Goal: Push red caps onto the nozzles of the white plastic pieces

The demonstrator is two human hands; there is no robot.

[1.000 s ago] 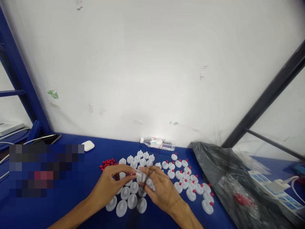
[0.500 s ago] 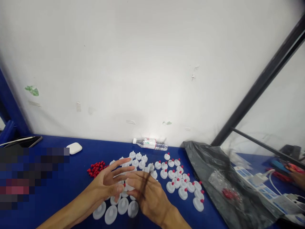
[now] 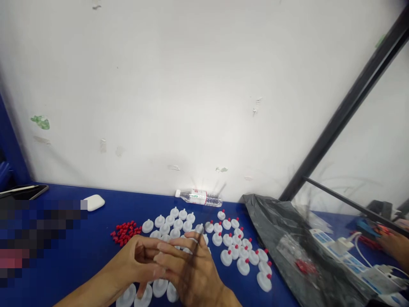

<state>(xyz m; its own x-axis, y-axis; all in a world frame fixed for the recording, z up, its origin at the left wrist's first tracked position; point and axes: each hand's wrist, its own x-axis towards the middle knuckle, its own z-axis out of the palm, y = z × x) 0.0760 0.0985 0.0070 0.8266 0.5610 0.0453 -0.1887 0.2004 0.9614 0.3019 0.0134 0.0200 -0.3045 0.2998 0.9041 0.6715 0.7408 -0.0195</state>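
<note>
My left hand [image 3: 139,258] and my right hand [image 3: 191,266] meet over the near part of the table. The fingers of both are curled toward each other, and the right fingers overlap the left ones. Whatever they pinch is hidden behind the fingers. Around and beneath them lie several white round lids with a nozzle [image 3: 159,288], without red tips. To the right is a group of similar white lids [image 3: 243,266], each with a red cap on its nozzle. A loose pile of small red caps [image 3: 126,232] lies left of the hands.
A clear plastic bottle [image 3: 198,197] lies along the wall. A white case [image 3: 95,202] and a phone [image 3: 38,192] are on the left. A black plastic bag [image 3: 268,213], a power strip [image 3: 348,260] and another person's hand [image 3: 394,245] are on the right.
My hands have come closer together and a little lower, the right fingers now covering more of the left. A red tip between the fingers earlier is now hidden. The view has shifted slightly.
</note>
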